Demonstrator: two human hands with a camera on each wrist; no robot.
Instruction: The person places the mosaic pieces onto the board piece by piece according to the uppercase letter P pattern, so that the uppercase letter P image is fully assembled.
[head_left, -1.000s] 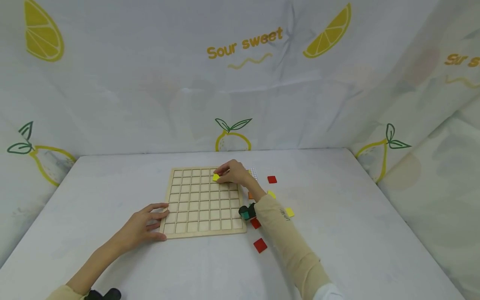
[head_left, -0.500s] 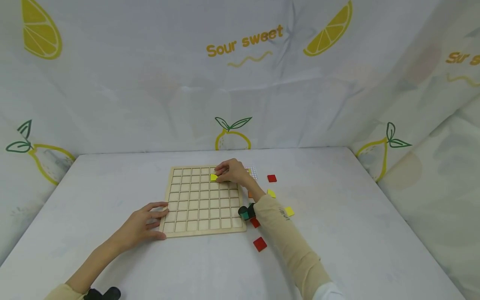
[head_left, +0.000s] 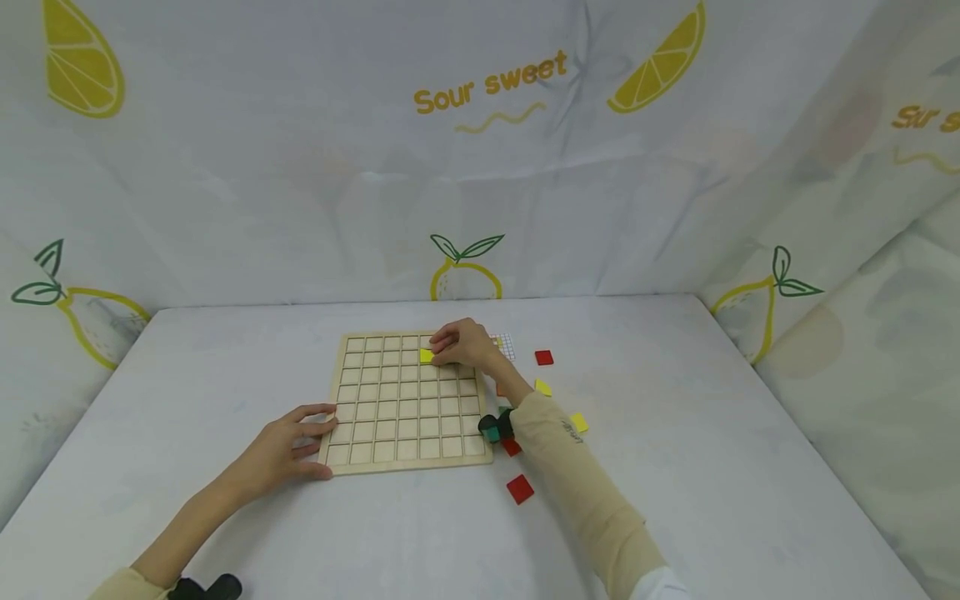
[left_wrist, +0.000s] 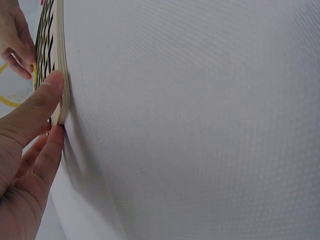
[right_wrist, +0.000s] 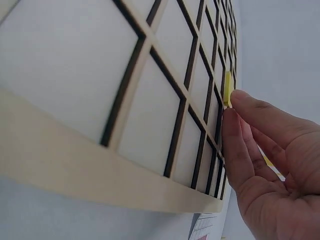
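A pale wooden grid board (head_left: pixel 397 417) lies flat on the white table. At its left edge and near-left corner, my left hand (head_left: pixel 281 450) holds the board, thumb at the corner and fingers along the side. In the left wrist view that thumb (left_wrist: pixel 42 102) sits on the rim. Over the far right part of the board, my right hand (head_left: pixel 461 343) pinches a yellow square tile (head_left: pixel 426 356) between thumb and fingertips. The right wrist view shows this tile (right_wrist: pixel 227 89) tilted at the grid's cells, fingertips right at the board's surface.
Right of the board lie red tiles (head_left: pixel 520 489), yellow tiles (head_left: pixel 579 422) and a partly hidden orange tile (head_left: pixel 501 389). A printed grid card (head_left: pixel 507 345) peeks out behind my right wrist. White cloth with lemon prints (head_left: pixel 465 167) backs the table.
The yellow tile has shifted slightly left and turned to line up more with the grid, still pinched in my right hand. My left hand stays on the board's edge.
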